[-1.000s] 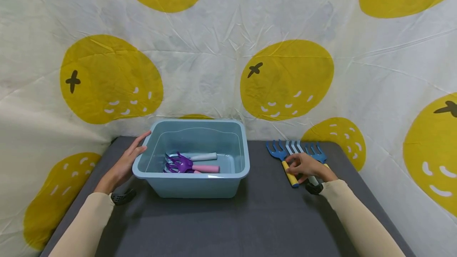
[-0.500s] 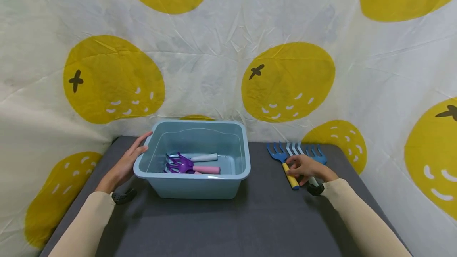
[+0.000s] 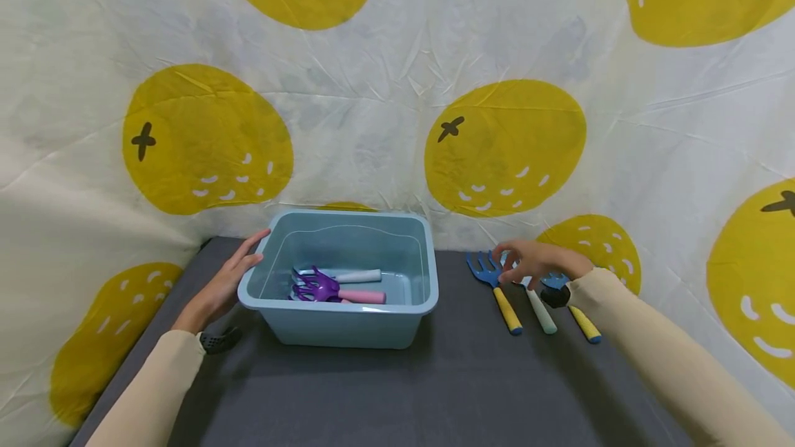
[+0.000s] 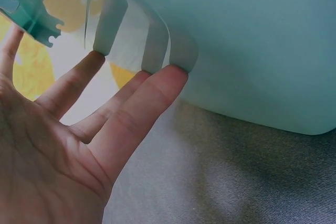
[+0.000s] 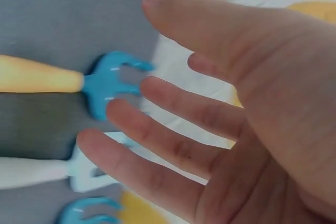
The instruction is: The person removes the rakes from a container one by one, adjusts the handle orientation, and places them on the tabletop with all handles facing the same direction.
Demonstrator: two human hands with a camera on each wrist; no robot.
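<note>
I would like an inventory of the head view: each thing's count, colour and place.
tub: 1, light blue, on the table
tools: count unclear from overlap, purple, pink and pale, inside the tub
yellow-handled forks: 2, blue heads, right of the tub
pale fork: 1, whitish, between them
table: 1, dark grey, under the tub
backdrop: 1, white with yellow print, behind the table
wrist devices: 2, black, one per wrist
sleeves: 2, cream, on the forearms
left hand: 1, bare, touching the tub's left side
right hand: 1, bare, over the pale fork's head

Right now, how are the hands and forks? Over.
Left hand against tub. Right hand empty, over three forks on table. Right hand partly blocks view of forks.
</note>
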